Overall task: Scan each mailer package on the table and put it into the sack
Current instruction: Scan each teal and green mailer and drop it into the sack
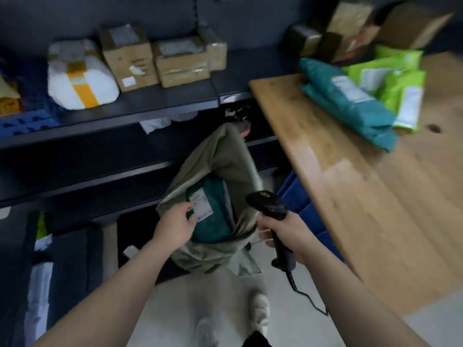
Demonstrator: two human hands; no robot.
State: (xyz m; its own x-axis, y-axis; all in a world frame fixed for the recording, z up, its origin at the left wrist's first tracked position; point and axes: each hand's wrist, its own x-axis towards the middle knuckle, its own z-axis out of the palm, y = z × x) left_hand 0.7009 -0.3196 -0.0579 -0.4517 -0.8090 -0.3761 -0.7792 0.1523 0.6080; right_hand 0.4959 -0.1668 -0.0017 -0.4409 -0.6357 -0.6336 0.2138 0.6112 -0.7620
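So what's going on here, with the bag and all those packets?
A person is packing parcels. Their left hand holds a teal mailer in the mouth of an olive sack beside the table, while the right hand grips a black handheld scanner. A pile of teal mailers and green mailers lies on the wooden table, not yet put in the sack.

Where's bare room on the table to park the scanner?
Bare wood across the near half of the table, from its left edge up to the teal mailers. Crowded at the far end: green mailers piled against them.
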